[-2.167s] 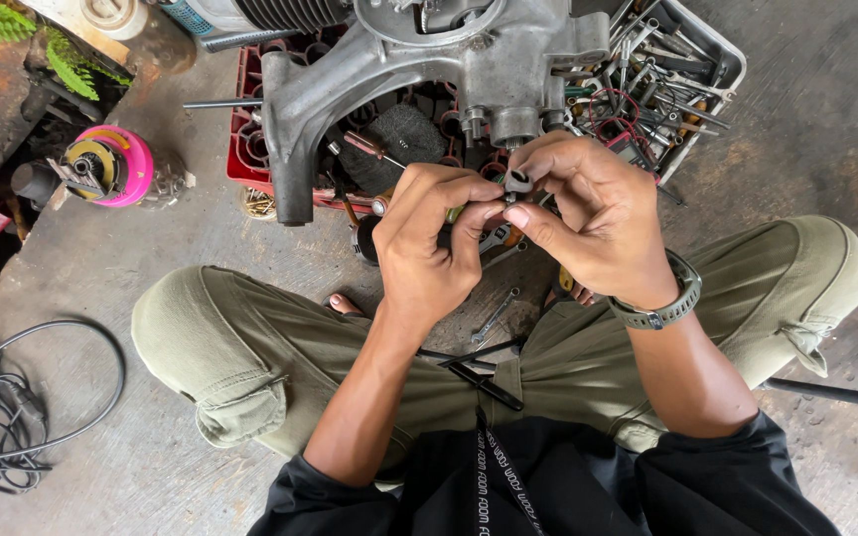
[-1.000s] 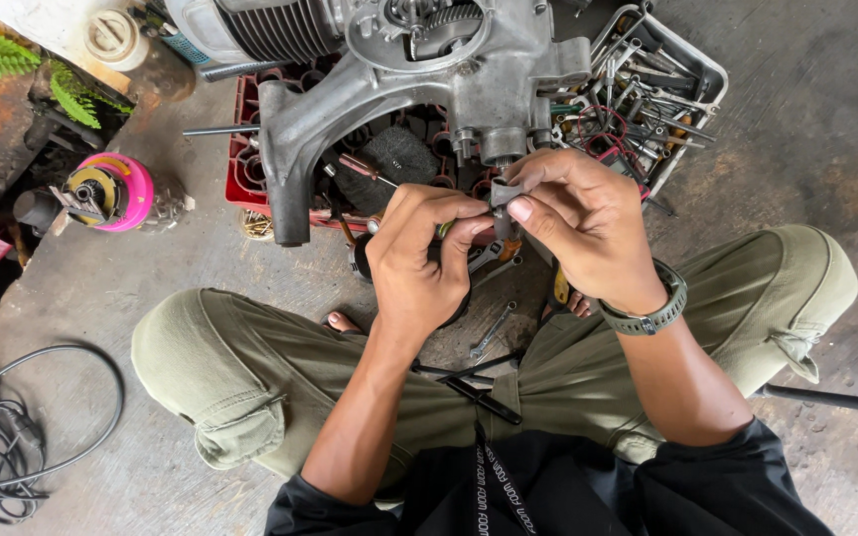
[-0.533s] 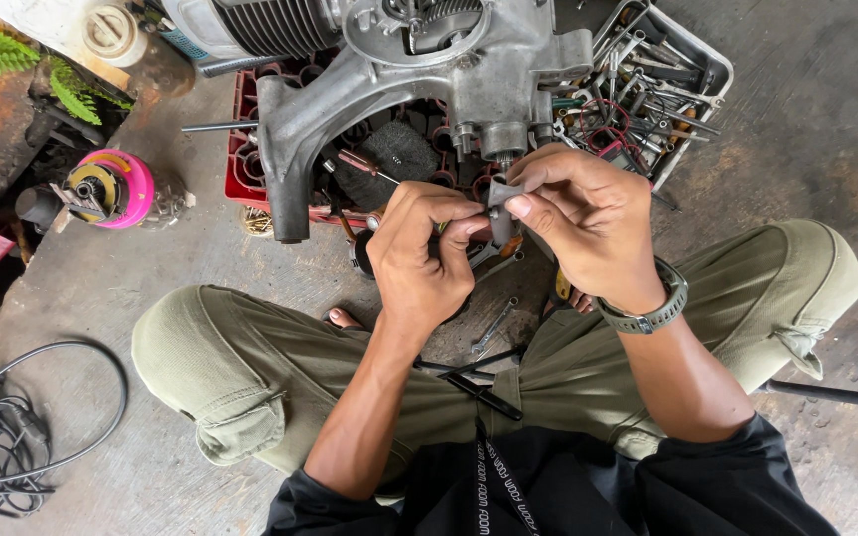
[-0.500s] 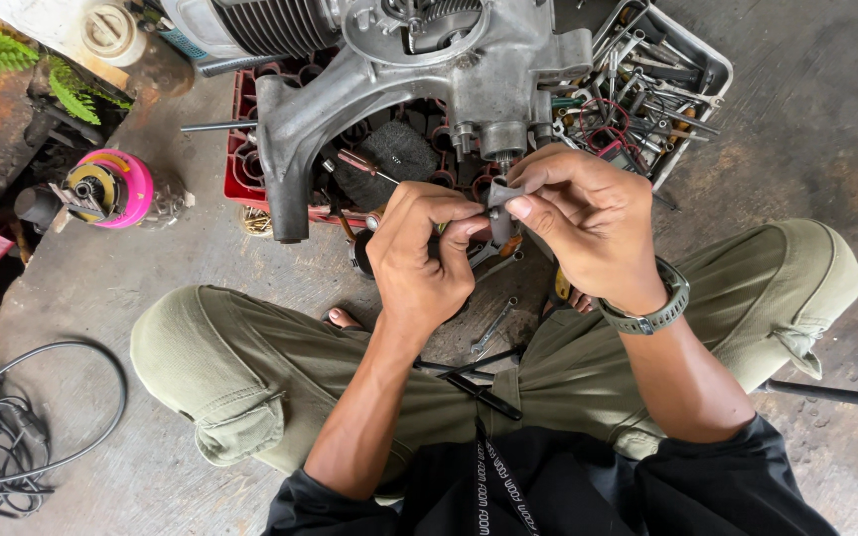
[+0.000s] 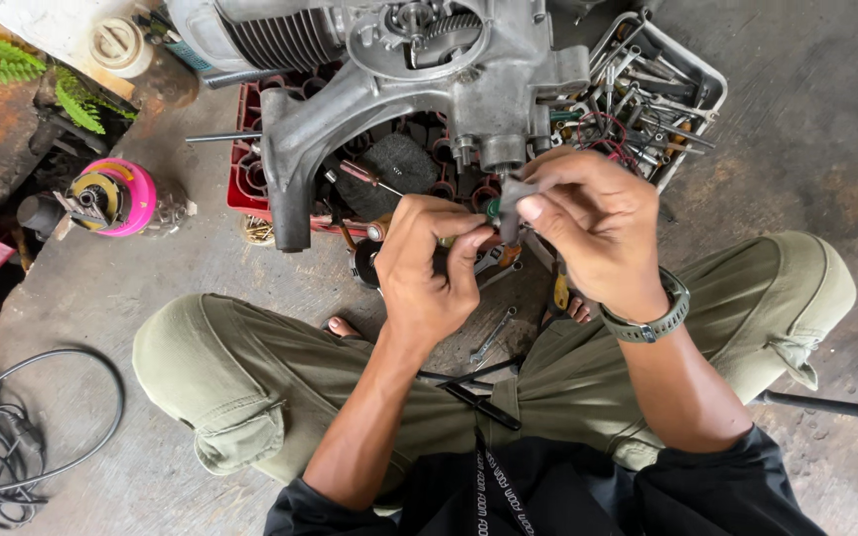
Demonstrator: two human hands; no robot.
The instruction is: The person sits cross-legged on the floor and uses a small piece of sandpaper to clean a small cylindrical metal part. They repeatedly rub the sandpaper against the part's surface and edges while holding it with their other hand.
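Observation:
I sit cross-legged on a concrete floor in front of a grey metal engine case [image 5: 389,69] that rests on a red crate [image 5: 246,177]. My right hand [image 5: 593,223] pinches a small dark grey part [image 5: 508,197] between thumb and fingers, just below the engine's lower boss. My left hand [image 5: 429,268] is closed on a small tool with a green tip [image 5: 490,208] that points into that part. The two hands almost touch. A watch is on my right wrist.
A wire basket [image 5: 682,74] full of spanners and tools stands at the upper right. A pink tape spool [image 5: 116,197] lies to the left, black cable [image 5: 12,437] at lower left, a small wrench [image 5: 490,337] between my legs, a screwdriver [image 5: 367,179] under the engine.
Both hands have stayed together in front of the engine, shifting only slightly. My right hand's fingers have turned the small dark part a little; the grips are the same.

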